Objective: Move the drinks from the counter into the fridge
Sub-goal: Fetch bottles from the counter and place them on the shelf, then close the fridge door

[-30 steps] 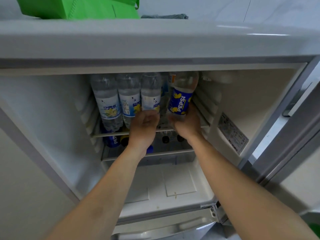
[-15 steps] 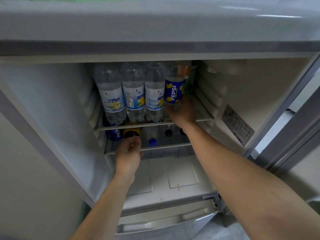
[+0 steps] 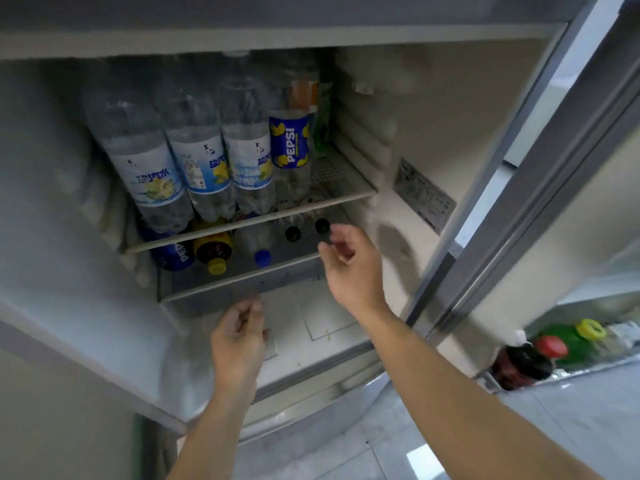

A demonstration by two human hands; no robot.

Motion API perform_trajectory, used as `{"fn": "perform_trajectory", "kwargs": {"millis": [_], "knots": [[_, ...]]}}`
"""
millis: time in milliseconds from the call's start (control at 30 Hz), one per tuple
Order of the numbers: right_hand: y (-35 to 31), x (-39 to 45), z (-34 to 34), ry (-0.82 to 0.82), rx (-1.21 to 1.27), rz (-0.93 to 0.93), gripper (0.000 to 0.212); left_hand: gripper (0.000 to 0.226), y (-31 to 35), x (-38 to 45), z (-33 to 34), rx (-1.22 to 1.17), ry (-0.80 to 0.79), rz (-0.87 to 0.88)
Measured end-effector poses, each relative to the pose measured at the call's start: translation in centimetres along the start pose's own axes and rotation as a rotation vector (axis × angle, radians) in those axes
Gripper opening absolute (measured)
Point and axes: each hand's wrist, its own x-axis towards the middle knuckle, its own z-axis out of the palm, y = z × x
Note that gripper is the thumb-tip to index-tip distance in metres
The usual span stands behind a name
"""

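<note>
Open fridge (image 3: 398, 140): blue-labelled Pepsi bottle (image 3: 290, 147) upright; left hand (image 3: 239, 337), right hand (image 3: 349, 268) fingers loosely apart, empty.

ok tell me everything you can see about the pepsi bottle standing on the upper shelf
The Pepsi bottle is clear plastic with a blue wrap label showing white lettering and yellow lemon shapes. It stands upright on the upper wire shelf, fourth in the row, close against a clear water bottle on its left. Neither hand touches it. Its cap is hidden.

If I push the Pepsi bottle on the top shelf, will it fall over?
Probably it could tip: the Pepsi bottle stands tall and narrow on the wire shelf. The water bottle on its left might stop it that way. Its smooth plastic looks slippery.
</note>
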Motion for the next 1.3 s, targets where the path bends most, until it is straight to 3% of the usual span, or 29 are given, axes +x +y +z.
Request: {"fn": "perform_trajectory", "kwargs": {"millis": [200,367,833,1033,1300], "knots": [[4.7,-9.2,-5.7,0.013,-0.016,0.165,0.014,0.014,-3.3,-4.1,1.6,0.100,-0.059,-0.025],[8.1,-16.5,-11.6,0.042,-0.024,0.330,0.019,0.010,-5.1,-8.7,3.5,0.161,-0.114,-0.063],[15.6,-37.9,-34.4,0.362,-0.068,0.752,0.018,0.012,-12.8,-29.3,9.6,0.357,-0.370,-0.149],[16.9,-37.3,-40.1,0.386,-0.042,0.768,0.020,0.012,-12.8,-33.9,14.0,0.371,-0.406,-0.131],[16.9,-23.7,-47.4,0.403,0.019,0.620,0.021,0.019,-11.0,-31.3,23.7,0.350,-0.401,0.025]]}}
